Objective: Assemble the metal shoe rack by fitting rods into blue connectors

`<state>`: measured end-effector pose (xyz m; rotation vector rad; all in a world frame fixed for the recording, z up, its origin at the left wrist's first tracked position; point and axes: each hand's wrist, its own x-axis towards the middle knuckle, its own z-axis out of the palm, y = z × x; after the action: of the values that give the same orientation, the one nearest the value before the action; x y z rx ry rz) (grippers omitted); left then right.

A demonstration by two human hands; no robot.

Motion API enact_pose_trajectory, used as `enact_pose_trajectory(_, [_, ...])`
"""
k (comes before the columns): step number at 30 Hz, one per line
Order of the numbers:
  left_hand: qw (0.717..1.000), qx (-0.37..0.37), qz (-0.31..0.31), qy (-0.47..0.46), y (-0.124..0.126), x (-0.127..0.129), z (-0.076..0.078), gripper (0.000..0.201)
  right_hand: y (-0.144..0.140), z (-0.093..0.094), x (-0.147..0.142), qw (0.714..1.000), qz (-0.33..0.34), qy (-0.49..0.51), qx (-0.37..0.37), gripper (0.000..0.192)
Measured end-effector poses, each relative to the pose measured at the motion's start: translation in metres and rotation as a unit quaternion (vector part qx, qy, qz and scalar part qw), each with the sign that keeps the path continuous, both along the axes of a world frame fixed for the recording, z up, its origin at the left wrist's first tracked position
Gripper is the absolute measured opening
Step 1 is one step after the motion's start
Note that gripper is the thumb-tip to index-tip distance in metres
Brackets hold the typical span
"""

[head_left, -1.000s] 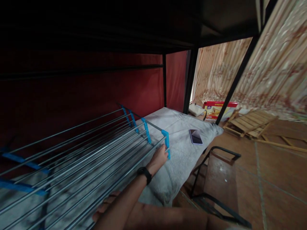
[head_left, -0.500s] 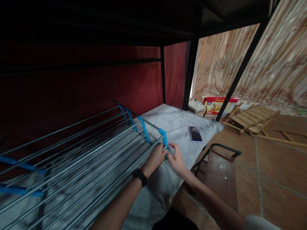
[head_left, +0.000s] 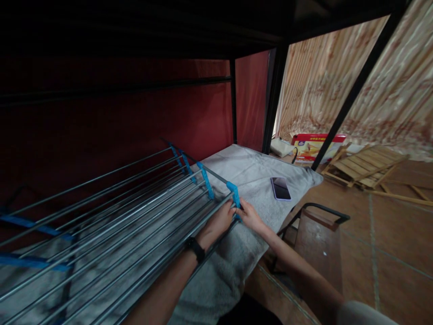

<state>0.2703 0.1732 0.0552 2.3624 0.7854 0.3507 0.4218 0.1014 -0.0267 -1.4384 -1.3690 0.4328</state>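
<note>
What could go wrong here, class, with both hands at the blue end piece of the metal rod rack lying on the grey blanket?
1. Both the left hand and right hand grip around the blue end piece; fingers might get pinched between rods.
2. The phone lies loose on the blanket near its edge; a shifted rack could perhaps knock it off.

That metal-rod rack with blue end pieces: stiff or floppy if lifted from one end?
Rack is probably stiff: long straight metal rods. Likely light, being open rods. Left hand and right hand both grip the end by the blue connector; that length may be unwieldy.
</note>
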Motion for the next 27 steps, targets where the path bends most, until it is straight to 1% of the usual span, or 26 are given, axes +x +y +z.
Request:
enact_pose_trajectory(4, [1.000, -0.003, 0.028, -0.005, 0.000, -0.009, -0.008, 0.038, 0.000, 0.003, 0.006, 0.998, -0.058, 0.027, -0.005, 0.018])
enact_pose_trajectory(6, [0.999, -0.013, 0.036, 0.000, -0.001, -0.011, -0.011, 0.038, 0.000, 0.004, 0.006, 0.998, -0.055, 0.023, -0.008, 0.018])
enact_pose_trajectory(9, [0.999, -0.032, 0.025, -0.006, -0.002, -0.007, -0.012, 0.038, -0.001, 0.003, -0.002, 0.999, -0.044, 0.008, -0.005, 0.016])
enact_pose_trajectory(13, [0.999, -0.050, 0.013, -0.012, -0.001, 0.001, -0.011, 0.034, -0.002, 0.001, -0.015, 0.999, -0.049, 0.002, -0.001, 0.013])
enact_pose_trajectory(20, [0.998, -0.045, 0.043, 0.018, 0.001, 0.001, -0.008, 0.026, -0.001, -0.003, -0.025, 0.998, -0.058, 0.000, 0.004, 0.008])
enact_pose_trajectory(25, [0.996, -0.045, 0.062, 0.048, -0.003, 0.001, -0.001, 0.026, 0.000, -0.005, -0.029, 0.997, -0.078, -0.003, 0.007, 0.006])
enact_pose_trajectory(27, [0.996, -0.050, 0.064, 0.045, -0.005, 0.001, 0.002, 0.025, 0.000, -0.006, -0.031, 0.997, -0.083, -0.005, 0.008, 0.007])
